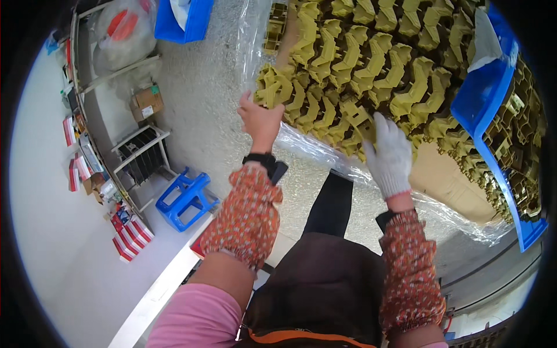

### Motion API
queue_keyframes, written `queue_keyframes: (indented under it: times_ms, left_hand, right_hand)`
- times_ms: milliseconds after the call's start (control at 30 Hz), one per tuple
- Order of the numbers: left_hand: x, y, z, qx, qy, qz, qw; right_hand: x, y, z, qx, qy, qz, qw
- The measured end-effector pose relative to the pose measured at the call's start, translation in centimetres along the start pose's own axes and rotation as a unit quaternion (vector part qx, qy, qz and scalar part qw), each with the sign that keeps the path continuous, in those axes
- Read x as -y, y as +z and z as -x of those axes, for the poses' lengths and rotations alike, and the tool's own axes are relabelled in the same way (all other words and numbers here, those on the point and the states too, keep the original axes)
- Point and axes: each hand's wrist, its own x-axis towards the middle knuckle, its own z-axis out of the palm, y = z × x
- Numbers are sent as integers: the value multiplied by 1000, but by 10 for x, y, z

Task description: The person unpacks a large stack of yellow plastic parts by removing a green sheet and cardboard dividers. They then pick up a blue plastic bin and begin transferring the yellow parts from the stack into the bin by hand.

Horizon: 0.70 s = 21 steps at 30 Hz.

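Rows of olive-yellow, zigzag-shaped moulded parts (371, 61) are packed tightly in a large stack at the upper right. My bare left hand (261, 120) is at the stack's near left corner, its thumb and fingers spread beside the corner part (271, 87). Whether it touches that part is hard to tell. On my right hand (387, 155) is a white glove. Its thumb and fingers are closed on one olive-yellow part (361, 120) at the stack's near edge, and that part is tilted against its neighbours.
Clear plastic wrap (319, 152) and cardboard (449, 182) lie around the stack. A blue bin (484, 98) stands on the right, with more parts beyond it. At left are a blue stool (187, 200), a metal rack (119, 74), a cardboard box (148, 103) and another blue bin (197, 23).
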Motion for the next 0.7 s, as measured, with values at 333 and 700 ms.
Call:
queue_keyframes:
  times_ms: [333, 700]
  left_hand:
    - [21, 42, 13, 147, 163, 109, 969]
    - [12, 20, -33, 443, -29, 276, 852]
  right_hand:
    - [-33, 40, 39, -47, 121, -67, 989]
    - [-141, 64, 75, -41, 334, -121, 934]
